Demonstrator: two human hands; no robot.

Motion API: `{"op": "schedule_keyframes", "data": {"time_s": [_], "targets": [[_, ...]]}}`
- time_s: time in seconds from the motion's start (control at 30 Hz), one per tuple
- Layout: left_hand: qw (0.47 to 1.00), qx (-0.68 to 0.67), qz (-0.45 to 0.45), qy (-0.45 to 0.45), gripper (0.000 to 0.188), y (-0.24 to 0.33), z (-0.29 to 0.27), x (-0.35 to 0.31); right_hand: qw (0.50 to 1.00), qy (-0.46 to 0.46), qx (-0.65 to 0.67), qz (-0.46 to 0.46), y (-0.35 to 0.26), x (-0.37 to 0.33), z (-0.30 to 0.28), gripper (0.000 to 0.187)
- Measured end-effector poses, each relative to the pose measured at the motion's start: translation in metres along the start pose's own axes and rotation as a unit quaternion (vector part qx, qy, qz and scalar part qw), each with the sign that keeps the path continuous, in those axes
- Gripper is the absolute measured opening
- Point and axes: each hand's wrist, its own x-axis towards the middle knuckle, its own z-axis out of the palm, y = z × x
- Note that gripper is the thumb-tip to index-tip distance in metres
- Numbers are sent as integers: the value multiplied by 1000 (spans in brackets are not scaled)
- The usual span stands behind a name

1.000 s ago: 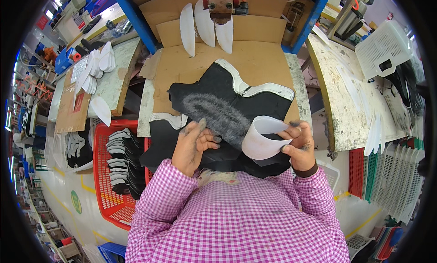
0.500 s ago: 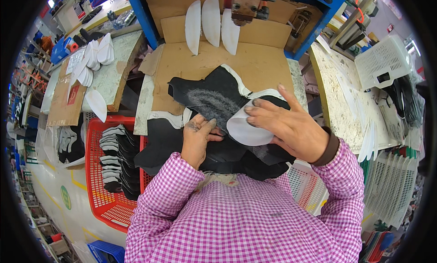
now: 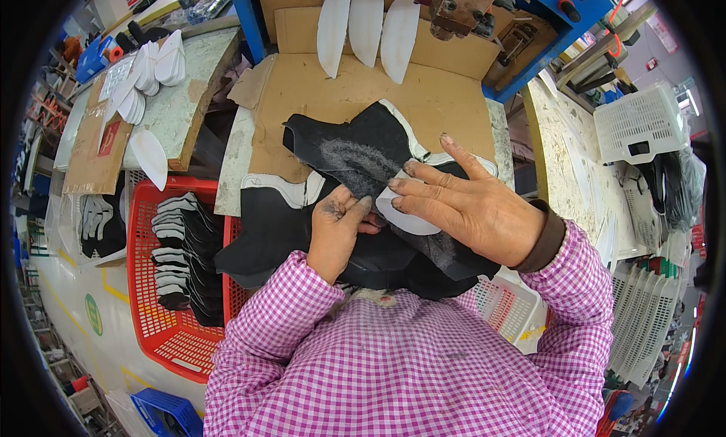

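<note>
A black fabric shoe-upper piece [image 3: 352, 153] with a white-edged border and a grey, fuzzy rough patch lies in front of me. My left hand [image 3: 338, 229] is closed, thumb and fingers pinching the near edge of this piece. Over its right part, my right hand [image 3: 473, 214] has its fingers on a white curved sheet piece [image 3: 404, 215], one finger raised apart; the thumb is hidden. The white piece lies against the black one, partly covered by those fingers. More black pieces [image 3: 272, 233] lie underneath and to the left, close to my body.
Three white half-moon pieces [image 3: 365, 24] lean on cardboard below a blue-framed machine [image 3: 461, 6]. At left, a red basket [image 3: 178, 346] holds stacked black-and-white pieces. White pieces [image 3: 151, 74] lie on the left bench. White crates [image 3: 639, 123] stand at right.
The white piece has tipped down flatter against the black piece, with my right fingers reaching farther over it. My left hand keeps its pinch. The whole view has shifted slightly.
</note>
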Motion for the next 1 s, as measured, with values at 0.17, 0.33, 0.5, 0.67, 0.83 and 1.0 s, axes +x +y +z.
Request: {"op": "schedule_keyframes", "data": {"time_s": [0.17, 0.33, 0.5, 0.67, 0.83, 1.0], "targets": [[1000, 1, -9, -2, 20, 0, -2, 1, 1000, 9, -9, -18, 0, 2, 0, 40], [999, -44, -26, -14, 21, 2, -3, -1, 1000, -2, -14, -18, 0, 2, 6, 41], [971, -211, -75, -82, 33, 11, -14, 4, 1000, 15, -5, -26, 1, 1, 14, 36], [972, -151, -103, -148, 45, 19, -25, 21, 999, 1, 16, -38, 5, -3, 12, 37], [980, 9, -109, -167, 54, 24, -18, 27, 998, -9, 42, -53, 6, -1, 16, 41], [961, 194, 30, -198, 57, 23, -9, 30, 997, -6, 37, -71, 9, 3, 25, 41]]}}
